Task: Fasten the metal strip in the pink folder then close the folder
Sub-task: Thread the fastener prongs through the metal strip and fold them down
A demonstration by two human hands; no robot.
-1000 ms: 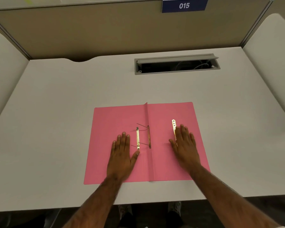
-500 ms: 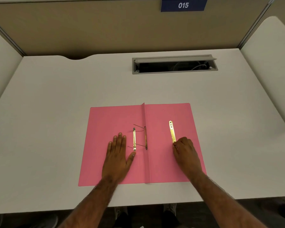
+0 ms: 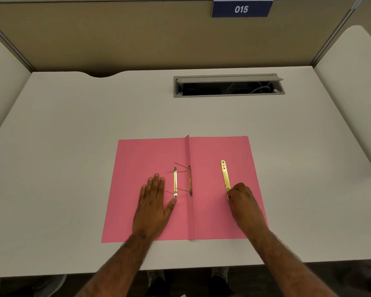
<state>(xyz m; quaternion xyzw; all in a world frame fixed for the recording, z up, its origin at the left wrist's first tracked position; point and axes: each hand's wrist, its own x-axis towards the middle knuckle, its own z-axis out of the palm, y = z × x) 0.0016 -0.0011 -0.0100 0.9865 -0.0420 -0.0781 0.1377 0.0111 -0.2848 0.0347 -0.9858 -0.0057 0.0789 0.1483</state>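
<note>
The pink folder point(image 3: 210, 151) lies open and flat on the desk. Near its centre fold sit two gold fastener bars point(image 3: 175, 182), joined by thin prongs that stick up. A loose gold metal strip point(image 3: 225, 176) lies on the right leaf. My right hand point(image 3: 242, 198) has its fingers curled around the strip's near end, which is hidden under them. My left hand point(image 3: 153, 200) rests flat with fingers spread on the left leaf, just left of the fastener.
The white desk point(image 3: 73, 146) has an open grey cable slot point(image 3: 228, 85) at the back. Beige partition walls with a blue "015" sign point(image 3: 241, 9) close the rear. White side panels stand left and right.
My right hand slid back from lying flat over the strip and curled its fingers onto the strip's near end. My left hand stayed flat.
</note>
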